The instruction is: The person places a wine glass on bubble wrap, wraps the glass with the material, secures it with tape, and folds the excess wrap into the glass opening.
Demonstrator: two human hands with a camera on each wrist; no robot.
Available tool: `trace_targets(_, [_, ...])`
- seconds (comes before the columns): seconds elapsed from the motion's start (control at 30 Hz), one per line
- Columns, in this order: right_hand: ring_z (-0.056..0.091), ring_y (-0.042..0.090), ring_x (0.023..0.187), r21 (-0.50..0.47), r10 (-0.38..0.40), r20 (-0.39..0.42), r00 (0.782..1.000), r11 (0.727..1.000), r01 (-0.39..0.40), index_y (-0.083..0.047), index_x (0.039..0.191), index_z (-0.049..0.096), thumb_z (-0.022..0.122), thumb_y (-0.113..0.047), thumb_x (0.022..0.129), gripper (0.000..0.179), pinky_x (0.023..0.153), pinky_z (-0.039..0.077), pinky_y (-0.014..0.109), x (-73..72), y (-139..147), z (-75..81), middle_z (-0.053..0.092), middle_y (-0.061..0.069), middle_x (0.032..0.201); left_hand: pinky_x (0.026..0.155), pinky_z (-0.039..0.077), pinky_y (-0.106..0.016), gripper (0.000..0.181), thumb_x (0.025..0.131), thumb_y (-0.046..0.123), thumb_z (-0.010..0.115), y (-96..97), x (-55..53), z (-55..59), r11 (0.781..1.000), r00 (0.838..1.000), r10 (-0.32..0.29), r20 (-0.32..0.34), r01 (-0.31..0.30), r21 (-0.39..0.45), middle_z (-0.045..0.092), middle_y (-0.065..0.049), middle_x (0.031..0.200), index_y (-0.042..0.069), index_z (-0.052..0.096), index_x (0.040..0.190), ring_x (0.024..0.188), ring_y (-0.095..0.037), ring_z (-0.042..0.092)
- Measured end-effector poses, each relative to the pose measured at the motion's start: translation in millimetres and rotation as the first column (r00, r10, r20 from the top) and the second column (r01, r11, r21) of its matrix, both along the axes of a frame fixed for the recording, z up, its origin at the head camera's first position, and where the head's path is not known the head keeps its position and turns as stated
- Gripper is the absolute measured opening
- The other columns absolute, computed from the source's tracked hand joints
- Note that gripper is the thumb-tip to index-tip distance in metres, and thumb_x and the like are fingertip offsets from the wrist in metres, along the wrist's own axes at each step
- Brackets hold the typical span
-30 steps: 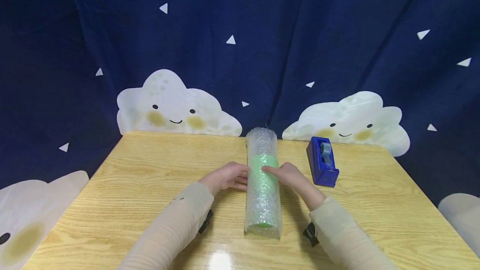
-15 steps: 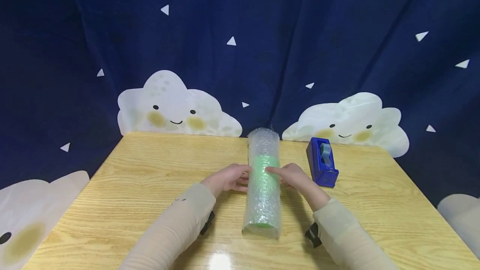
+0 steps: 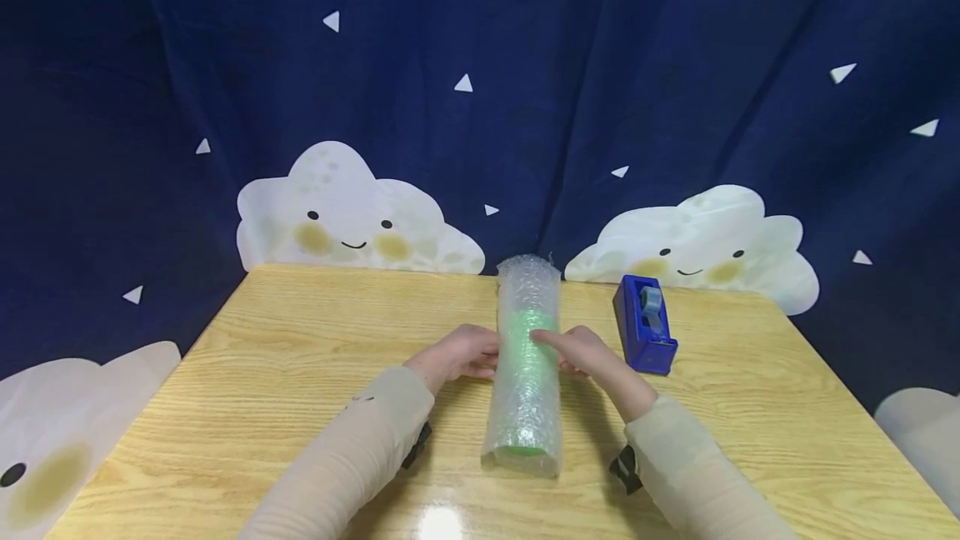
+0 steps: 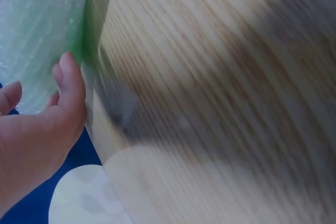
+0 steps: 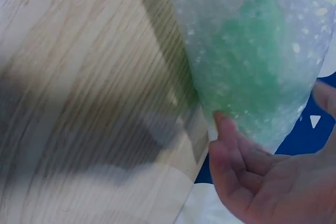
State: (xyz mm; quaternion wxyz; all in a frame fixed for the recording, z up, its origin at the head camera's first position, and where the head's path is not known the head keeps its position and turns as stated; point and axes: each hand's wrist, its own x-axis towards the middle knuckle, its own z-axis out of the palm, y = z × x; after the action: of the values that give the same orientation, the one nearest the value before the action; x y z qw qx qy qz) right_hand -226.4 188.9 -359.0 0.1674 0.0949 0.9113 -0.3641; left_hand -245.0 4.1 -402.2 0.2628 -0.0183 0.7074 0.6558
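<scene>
A long roll of clear bubble wrap (image 3: 525,407) with something green inside lies lengthwise at the middle of the table. My left hand (image 3: 461,352) holds its left side; in the left wrist view the thumb and the bent fingers of that hand (image 4: 42,124) come against the plastic. On the opposite side my right hand (image 3: 588,351) grips the roll, thumb lying over its top. The right wrist view shows the curled fingers of this hand (image 5: 262,177) low at the side of the bubble wrap (image 5: 247,61). What the green thing is stays hidden under the wrap.
A blue tape dispenser (image 3: 645,327) with a roll of tape stands to the right, beyond my right hand. The wooden table (image 3: 300,315) ends at a dark blue curtain (image 3: 420,40) printed with clouds and white triangles.
The bubble-wrap roll has shifted slightly to the right at its far end and slightly left at its near end. Both hands have stayed at its sides, moving a little with it.
</scene>
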Motion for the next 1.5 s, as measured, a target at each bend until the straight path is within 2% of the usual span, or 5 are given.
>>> trace_targets(0.37, [0.028,0.009,0.046,-0.012,-0.01,0.023,1.0,1.0,0.01,-0.017,0.061,0.036,0.062,-0.052,0.081,0.047,0.048,0.03,0.022,0.2,4.3,-5.2,0.03,-0.007,0.049,0.072,0.055,-0.027,0.04,0.092,0.019,0.057,1.7,-0.6,-1.1,1.0,1.0,-0.011,0.015,0.011,0.016,0.062,-0.009,0.102,0.0,0.048,0.125,0.082,-0.014,0.058])
trace_targets(0.63, [0.046,0.014,0.067,-0.08,-0.032,0.063,0.997,0.996,0.037,-0.003,0.098,0.045,0.059,-0.045,0.083,0.047,0.063,0.046,0.027,0.6,10.2,-8.8,0.043,0.0,0.074,0.07,0.055,-0.023,0.038,0.09,0.023,0.061,5.3,0.2,0.7,1.0,0.997,-0.001,0.071,0.001,0.001,0.059,-0.002,0.092,-0.001,0.056,0.119,0.082,-0.013,0.056])
trace_targets(0.87, [0.064,0.018,0.086,-0.194,-0.012,0.102,0.995,0.981,0.032,0.014,0.127,0.038,0.053,-0.038,0.085,0.069,0.085,0.054,0.038,2.2,18.8,-10.9,0.06,0.021,0.11,0.082,0.056,-0.032,0.05,0.091,0.031,0.06,10.5,3.1,1.8,1.0,0.993,-0.028,0.114,0.027,0.009,0.061,-0.017,0.115,-0.005,0.048,0.124,0.099,-0.023,0.06])
trace_targets(1.2, [0.064,0.018,0.083,-0.183,-0.027,0.092,0.995,0.982,0.044,0.015,0.126,0.041,0.053,-0.037,0.086,0.066,0.083,0.056,0.036,2.7,18.7,-9.2,0.058,0.017,0.103,0.088,0.054,-0.036,0.06,0.092,0.033,0.058,12.2,3.1,0.8,0.998,0.99,-0.062,0.125,0.06,0.016,0.057,-0.023,0.123,-0.01,0.041,0.13,0.107,-0.03,0.06])
trace_targets(1.5, [0.064,0.012,0.079,-0.312,-0.004,0.093,0.996,0.949,0.033,0.013,0.126,0.042,0.055,-0.034,0.083,0.065,0.087,0.054,0.036,0.7,24.4,-15.6,0.066,0.009,0.091,0.087,0.054,-0.035,0.058,0.091,0.035,0.059,12.2,3.2,-0.4,0.998,0.99,-0.06,0.124,0.06,0.007,0.06,-0.022,0.119,-0.008,0.045,0.127,0.102,-0.027,0.062])
